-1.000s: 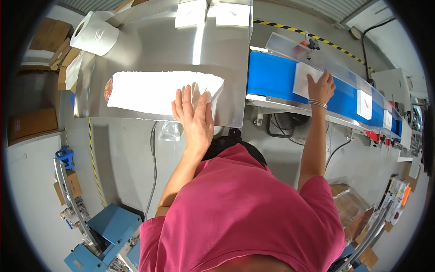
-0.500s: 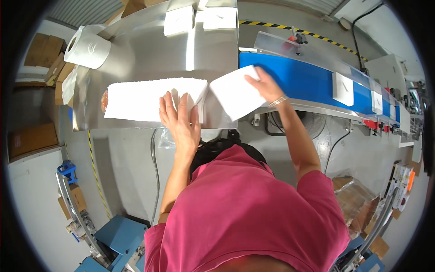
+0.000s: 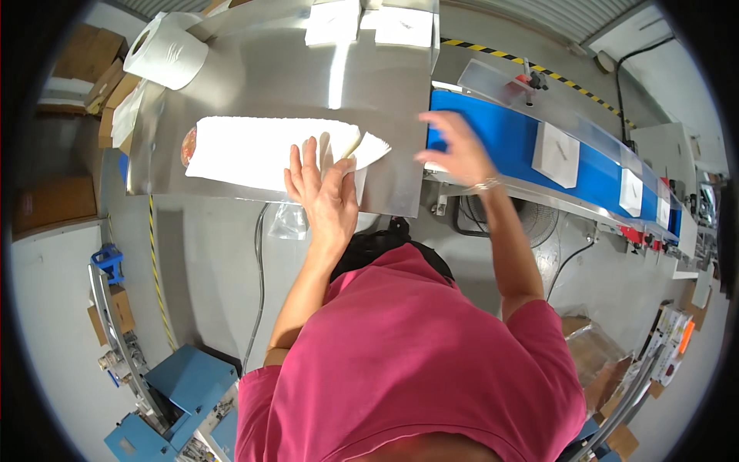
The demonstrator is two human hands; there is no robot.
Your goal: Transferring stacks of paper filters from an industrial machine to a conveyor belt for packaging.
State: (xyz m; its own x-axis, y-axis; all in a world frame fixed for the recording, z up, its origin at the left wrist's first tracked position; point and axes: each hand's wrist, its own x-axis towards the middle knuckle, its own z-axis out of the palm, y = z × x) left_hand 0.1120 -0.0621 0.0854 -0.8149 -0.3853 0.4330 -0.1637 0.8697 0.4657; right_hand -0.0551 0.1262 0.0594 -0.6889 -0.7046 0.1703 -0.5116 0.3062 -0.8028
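Note:
A long stack of thin white pieces, like folded paper (image 3: 246,150), lies along the near side of the metal table (image 3: 262,85). Its right end fans apart, with a few pieces (image 3: 372,148) leaning away from the rest. My left hand (image 3: 323,192) rests on the stack near that end, fingers spread and thumb against the loosened edges. Beside the table's right edge, my right hand (image 3: 462,150) hovers over the start of a blue conveyor belt (image 3: 500,127). Its fingers are apart, slightly blurred, and hold nothing. Farther along the belt lies a white square piece (image 3: 556,154), followed by another (image 3: 631,192).
A white roll (image 3: 173,58) stands at the table's far left, and white stacks (image 3: 332,23) sit along the back. Clear guards (image 3: 500,81) line the belt's far side. A fan (image 3: 531,219) stands under the belt. A round red-patterned thing (image 3: 188,146) shows at the stack's left end.
The white piece in my right hand is gone from it, and that hand is now empty. A white piece shows nearer along the belt. At my left hand, the stack's end has fanned out.

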